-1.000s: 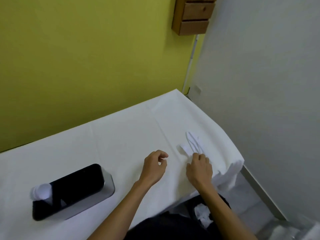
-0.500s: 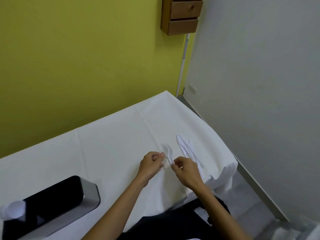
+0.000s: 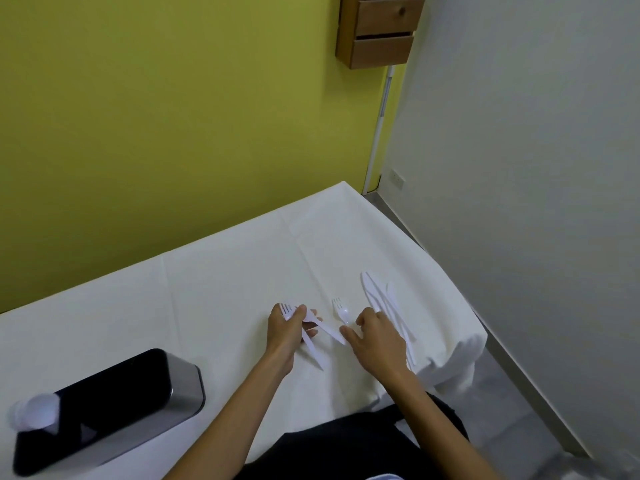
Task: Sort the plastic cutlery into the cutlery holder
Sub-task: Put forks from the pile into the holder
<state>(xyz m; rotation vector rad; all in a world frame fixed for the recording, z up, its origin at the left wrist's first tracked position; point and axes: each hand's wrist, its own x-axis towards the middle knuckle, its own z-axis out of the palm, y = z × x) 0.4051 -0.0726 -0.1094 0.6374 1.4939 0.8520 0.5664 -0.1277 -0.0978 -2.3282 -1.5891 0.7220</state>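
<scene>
My left hand is closed around two white plastic forks; their tines stick up past my thumb and their handles point down to the right. Just to the right, my right hand pinches the handle of another white fork low over the cloth. Several white plastic knives lie side by side beyond my right hand, near the table's right edge. The cutlery holder, black inside with a silver wall, sits at the near left, with a white spoon bowl sticking out of its left end.
A white cloth covers the table, which drops off at the right edge and the near edge. A yellow wall runs behind it and a grey wall stands to the right. A small wooden drawer unit hangs high on the wall.
My right hand lifted forks out of the pile of cutlery, and my left hand took hold of some. The hands have since drawn apart, and the view has swung left.
</scene>
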